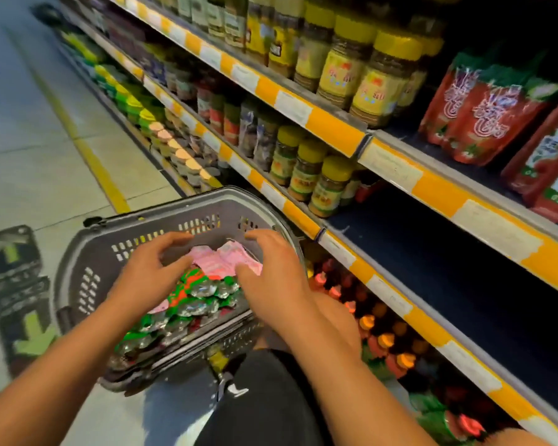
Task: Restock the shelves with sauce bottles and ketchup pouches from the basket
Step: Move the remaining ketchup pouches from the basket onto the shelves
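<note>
Now both hands hang over the grey basket (87,259), a little apart from each other. The left hand (149,272) and the right hand (271,278) have loose, half-bent fingers and hold nothing yet. Right under them lie the ketchup pouches (203,294), a shiny heap of red, green and silver, with pink packs (223,260) between the fingertips.

I think the pouches are soft and squishy, light one by one, and slippery on the outside. They flop and slide. Pinching one by its flat top edge looks safest, or scooping a few with both hands. Squeezing the middle hard could burst one.

To the right of the right hand is a bare dark shelf (448,284), and more red pouches (484,123) stand on the shelf above it.
</note>
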Tool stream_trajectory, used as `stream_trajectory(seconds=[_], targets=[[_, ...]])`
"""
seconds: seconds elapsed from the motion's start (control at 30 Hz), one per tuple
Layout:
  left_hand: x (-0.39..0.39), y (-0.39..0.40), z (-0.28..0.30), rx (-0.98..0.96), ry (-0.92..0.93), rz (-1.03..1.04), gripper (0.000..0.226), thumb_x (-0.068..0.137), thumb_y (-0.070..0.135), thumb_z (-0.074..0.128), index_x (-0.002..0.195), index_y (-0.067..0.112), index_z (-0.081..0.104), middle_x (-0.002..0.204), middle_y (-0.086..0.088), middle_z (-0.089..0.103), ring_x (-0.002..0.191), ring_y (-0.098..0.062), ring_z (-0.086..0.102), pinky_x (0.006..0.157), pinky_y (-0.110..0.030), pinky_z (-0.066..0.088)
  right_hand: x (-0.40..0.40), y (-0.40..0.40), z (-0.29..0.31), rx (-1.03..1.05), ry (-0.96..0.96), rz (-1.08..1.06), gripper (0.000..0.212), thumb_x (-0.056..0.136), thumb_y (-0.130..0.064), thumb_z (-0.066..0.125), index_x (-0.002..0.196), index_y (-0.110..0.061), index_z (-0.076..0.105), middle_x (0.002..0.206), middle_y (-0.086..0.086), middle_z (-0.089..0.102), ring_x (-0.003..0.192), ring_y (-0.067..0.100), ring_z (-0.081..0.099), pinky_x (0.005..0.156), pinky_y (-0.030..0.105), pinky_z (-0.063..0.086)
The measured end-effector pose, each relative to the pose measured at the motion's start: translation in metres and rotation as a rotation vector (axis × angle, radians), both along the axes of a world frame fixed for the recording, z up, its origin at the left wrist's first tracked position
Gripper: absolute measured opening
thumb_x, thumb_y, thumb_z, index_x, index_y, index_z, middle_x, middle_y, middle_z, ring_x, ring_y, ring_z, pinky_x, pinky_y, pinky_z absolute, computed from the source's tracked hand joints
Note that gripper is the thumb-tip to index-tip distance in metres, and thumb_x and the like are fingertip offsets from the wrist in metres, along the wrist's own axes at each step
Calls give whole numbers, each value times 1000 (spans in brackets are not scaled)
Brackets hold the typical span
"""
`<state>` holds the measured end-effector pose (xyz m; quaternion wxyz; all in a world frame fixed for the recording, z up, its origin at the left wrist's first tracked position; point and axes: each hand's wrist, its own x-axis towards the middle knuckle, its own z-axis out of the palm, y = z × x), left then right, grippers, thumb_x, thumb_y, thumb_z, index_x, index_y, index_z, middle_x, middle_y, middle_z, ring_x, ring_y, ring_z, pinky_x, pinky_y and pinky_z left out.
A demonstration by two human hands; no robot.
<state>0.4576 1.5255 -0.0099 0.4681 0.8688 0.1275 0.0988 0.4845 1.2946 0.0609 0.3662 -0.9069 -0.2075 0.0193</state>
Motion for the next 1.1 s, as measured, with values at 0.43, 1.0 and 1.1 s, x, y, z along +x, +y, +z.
stream_trajectory(seconds=[0.43,1.0,1.1], targets=[[-26,70,-65,59,395,189,47,86,16,74,131,24,64,133,-5,66,109,-26,67,86,-36,54,36,84,-81,-305,320,128,53,89,-23,70,139,-15,55,137,8,61,125,32,57,98,39,50],[-3,64,-134,315,712,-50,73,80,38,77,145,24,49,148,-11,39,131,-38,46,111,-41,43,112,95,-144,-546,482,48,47,86,-13,73,130,-15,56,111,9,64,97,32,65,76,38,55],[-2,63,-141,373,712,-62,68,83,35,73,144,26,45,154,-12,31,126,-42,51,107,-46,47,119,98,-153,-578,543,50,53,87,-12,70,137,-15,52,124,14,64,102,35,65,79,39,57]])
